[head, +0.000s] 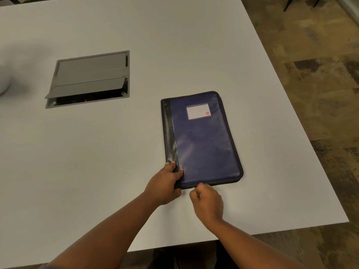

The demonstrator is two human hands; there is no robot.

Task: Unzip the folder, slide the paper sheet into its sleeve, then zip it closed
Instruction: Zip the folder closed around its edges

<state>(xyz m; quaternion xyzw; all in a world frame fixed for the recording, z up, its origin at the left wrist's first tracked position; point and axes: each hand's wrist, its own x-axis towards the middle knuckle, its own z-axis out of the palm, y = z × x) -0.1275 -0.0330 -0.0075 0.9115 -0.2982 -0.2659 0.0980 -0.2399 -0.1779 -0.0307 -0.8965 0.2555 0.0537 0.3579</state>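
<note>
A dark blue zip folder [202, 140] with a black spine strip and a white label pocket lies flat and closed on the white table [97, 162]. My left hand [165, 183] grips its near left corner, thumb and fingers on the black spine. My right hand [207, 200] is curled at the folder's near edge, fingers pinched around a small pale zipper pull [193, 188] that barely shows. No paper sheet is in view.
A grey cable hatch [89, 78] with its flap partly open is set into the table at the left. A white rounded object [3, 82] sits at the far left edge. The table's right and near edges drop to a patterned floor [310, 94].
</note>
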